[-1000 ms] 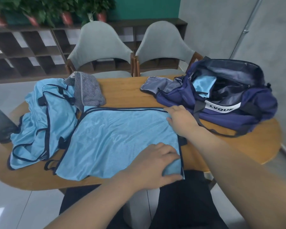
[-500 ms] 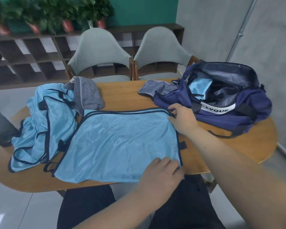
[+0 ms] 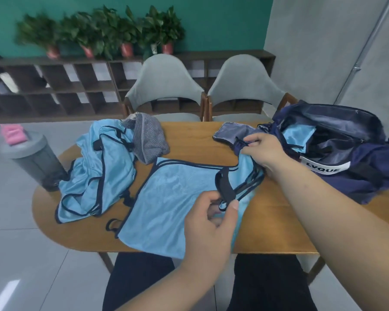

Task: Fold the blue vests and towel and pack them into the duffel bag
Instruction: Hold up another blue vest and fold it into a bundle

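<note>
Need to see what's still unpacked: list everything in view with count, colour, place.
table: 1, wooden
vest: 1, light blue, table centre
vest heap: count unclear, light blue, table left
towel: 1, grey striped, beside heap
duffel bag: 1, navy, table right, open
folded fabric: 1, light blue, inside bag
chairs: 2, grey, behind table
bin: 1, grey, floor left
plants: several, green, on shelf
hands: 2; left hand pinches vest strap, right hand grips vest corner

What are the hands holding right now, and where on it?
Both hold the spread blue vest: left hand pinches its dark strap at the near right edge, right hand grips its far right corner.
</note>
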Demonstrator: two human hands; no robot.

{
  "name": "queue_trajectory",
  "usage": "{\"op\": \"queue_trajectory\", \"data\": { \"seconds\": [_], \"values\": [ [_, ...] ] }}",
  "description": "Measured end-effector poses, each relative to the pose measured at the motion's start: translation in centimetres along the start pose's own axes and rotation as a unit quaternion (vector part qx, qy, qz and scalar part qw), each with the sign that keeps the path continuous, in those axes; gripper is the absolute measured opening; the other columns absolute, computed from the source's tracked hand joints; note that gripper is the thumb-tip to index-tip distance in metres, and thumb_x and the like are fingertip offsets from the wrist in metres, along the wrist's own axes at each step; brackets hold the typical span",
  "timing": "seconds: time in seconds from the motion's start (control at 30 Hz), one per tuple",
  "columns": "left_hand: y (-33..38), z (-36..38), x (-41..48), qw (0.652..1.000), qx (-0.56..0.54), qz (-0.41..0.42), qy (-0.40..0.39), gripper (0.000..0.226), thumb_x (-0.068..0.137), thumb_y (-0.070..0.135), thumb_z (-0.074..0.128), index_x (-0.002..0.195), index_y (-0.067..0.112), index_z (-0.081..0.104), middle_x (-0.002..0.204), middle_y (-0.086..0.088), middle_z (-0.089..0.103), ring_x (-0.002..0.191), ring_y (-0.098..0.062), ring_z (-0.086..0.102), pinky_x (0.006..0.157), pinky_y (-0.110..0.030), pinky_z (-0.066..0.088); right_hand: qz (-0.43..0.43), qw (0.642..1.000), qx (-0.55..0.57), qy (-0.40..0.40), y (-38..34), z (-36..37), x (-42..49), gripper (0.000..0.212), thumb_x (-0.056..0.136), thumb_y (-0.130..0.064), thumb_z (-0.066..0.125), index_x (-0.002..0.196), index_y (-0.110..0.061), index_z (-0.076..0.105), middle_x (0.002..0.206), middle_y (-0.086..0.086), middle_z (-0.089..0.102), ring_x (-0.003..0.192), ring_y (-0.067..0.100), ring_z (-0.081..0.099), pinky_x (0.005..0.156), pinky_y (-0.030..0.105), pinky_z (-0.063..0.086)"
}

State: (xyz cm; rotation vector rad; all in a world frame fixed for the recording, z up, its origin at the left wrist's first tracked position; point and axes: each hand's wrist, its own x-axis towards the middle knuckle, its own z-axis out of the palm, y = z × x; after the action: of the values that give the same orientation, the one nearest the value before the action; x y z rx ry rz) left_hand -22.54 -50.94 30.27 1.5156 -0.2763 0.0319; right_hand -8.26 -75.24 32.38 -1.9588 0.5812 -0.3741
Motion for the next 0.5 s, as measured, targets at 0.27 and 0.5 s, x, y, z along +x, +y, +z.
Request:
{"op": "queue_trajectory", "data": {
  "seconds": [0.27,0.5],
  "values": [
    [0.3,-7.4,1.2,0.987,-0.034,-0.025,0.156,0.022,0.095,0.014,0.076,0.09,0.009,0.055,0.061,0.014,0.047,0.054,-0.002,0.046,0.059,-0.011,0.038,-0.026,0.998,0.029,-0.049,-5.4,10.6,0.2,0.023,0.083,-0.015,0.079,0.102,-0.027,0.073,0.106,-0.001,0.07,0.097,0.017,0.067,0.081,0.03,0.053],
    [-3.2,-14.4,1.4,0.962,0.056,-0.056,0.26,0.019,0.092,0.032,0.075,0.097,0.02,0.061,0.088,-0.003,0.064,0.078,-0.022,0.059,0.075,-0.036,0.05,-0.008,0.989,0.026,-0.142,-7.0,20.4,-1.0,0.026,0.081,-0.021,0.086,0.098,-0.03,0.068,0.103,-0.001,0.075,0.091,0.022,0.073,0.088,0.045,0.062]
  ]
}}
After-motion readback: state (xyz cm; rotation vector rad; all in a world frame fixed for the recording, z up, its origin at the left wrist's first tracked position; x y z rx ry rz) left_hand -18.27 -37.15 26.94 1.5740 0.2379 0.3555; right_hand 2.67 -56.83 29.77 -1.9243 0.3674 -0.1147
